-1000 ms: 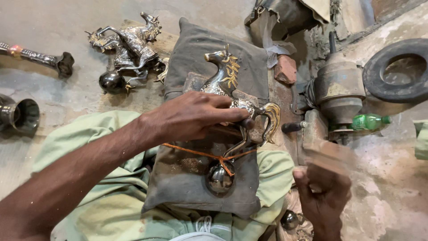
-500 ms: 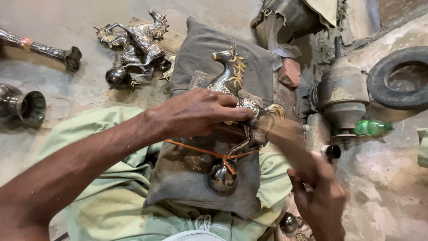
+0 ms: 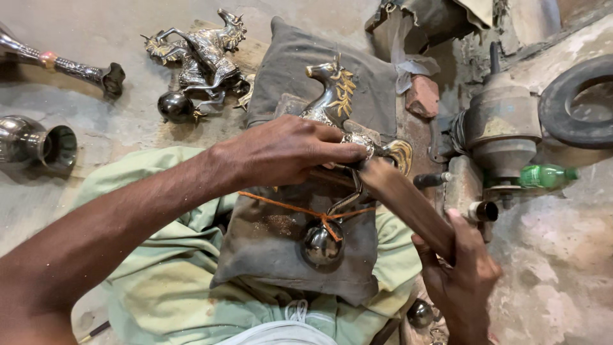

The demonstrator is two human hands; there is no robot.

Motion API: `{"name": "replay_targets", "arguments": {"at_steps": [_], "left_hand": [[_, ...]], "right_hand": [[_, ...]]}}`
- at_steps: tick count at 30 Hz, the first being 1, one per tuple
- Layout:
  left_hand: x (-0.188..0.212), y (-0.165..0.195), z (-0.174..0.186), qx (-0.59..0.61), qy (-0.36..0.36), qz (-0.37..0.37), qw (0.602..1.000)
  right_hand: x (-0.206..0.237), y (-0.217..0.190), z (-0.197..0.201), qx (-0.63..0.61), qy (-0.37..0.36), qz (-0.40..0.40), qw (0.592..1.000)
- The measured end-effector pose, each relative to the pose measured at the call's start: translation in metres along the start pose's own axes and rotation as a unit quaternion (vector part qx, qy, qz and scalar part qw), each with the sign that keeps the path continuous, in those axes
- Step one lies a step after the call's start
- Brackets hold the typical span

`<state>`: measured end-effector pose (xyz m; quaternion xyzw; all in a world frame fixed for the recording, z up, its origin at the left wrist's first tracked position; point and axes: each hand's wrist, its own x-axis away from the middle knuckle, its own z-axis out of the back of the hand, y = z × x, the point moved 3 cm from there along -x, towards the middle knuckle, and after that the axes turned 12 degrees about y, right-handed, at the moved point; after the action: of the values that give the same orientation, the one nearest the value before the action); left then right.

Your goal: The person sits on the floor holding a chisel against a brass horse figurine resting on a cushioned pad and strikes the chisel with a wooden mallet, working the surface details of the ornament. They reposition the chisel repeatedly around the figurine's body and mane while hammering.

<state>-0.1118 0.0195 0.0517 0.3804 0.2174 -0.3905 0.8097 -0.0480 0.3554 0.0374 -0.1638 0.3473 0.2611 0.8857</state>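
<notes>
Floor: dusty grey concrete floor (image 3: pixel 115 137) is lying all around the seated person, whose lap in pale green cloth is filling the near middle of the head view.
Pad: a dark grey cushion (image 3: pixel 287 243) is lying over the lap, tied with an orange string (image 3: pixel 281 203).
Horse: the brass horse figure (image 3: pixel 335 96) is lying on the cushion, head toward the far side, its round base ball (image 3: pixel 321 244) resting near the lower edge.
Left hand: the left hand (image 3: pixel 287 153) is pressing down on the horse's body, fingers (image 3: pixel 345 152) curled together and clamped on the metal.
Right hand: the right hand (image 3: pixel 460 275) is gripping a brown wooden tool (image 3: pixel 405 204), fingers wrapped tight around its near end; the far end is blurring against the horse's tail.
Far left: a second metal horse (image 3: pixel 204 57) is standing on the floor, with a metal vase (image 3: pixel 35 144) and a long metal stem (image 3: pixel 60 64) well apart at the left.
Right: a squat metal motor housing (image 3: pixel 504 128), a green bottle (image 3: pixel 546 176) and a black rubber ring (image 3: pixel 575 102) are sitting at the right.
Risk: as I judge it, the tool's end is working just beside the left fingertips, so a slip off the curved metal could be striking them; the horse could also be twisting on the soft cushion if the left hand's press eases.
</notes>
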Motion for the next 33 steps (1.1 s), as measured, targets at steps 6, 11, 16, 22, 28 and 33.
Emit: {"name": "replay_targets", "arguments": {"at_steps": [6, 11, 16, 22, 28, 33], "left_hand": [[-0.002, 0.004, -0.001, -0.01, -0.007, 0.004, 1.0], [-0.005, 0.007, -0.002, -0.028, -0.018, 0.011, 0.999], [-0.007, 0.009, -0.01, -0.036, -0.04, 0.027, 0.998], [-0.009, 0.009, -0.012, -0.061, -0.044, 0.014, 0.997], [-0.009, 0.01, -0.014, -0.071, -0.055, 0.025, 0.996], [-0.013, 0.01, -0.018, -0.071, -0.059, 0.02, 0.996]], "right_hand": [[0.009, -0.002, -0.004, -0.019, 0.003, -0.019, 1.0], [0.019, 0.007, -0.01, -0.025, -0.006, -0.091, 0.995], [0.026, 0.019, -0.023, -0.052, -0.033, -0.156, 0.986], [0.032, 0.027, -0.032, -0.116, 0.024, -0.091, 0.989], [0.038, 0.032, -0.026, -0.097, 0.016, -0.111, 0.989], [0.034, 0.029, -0.033, -0.108, 0.037, -0.105, 0.988]]}}
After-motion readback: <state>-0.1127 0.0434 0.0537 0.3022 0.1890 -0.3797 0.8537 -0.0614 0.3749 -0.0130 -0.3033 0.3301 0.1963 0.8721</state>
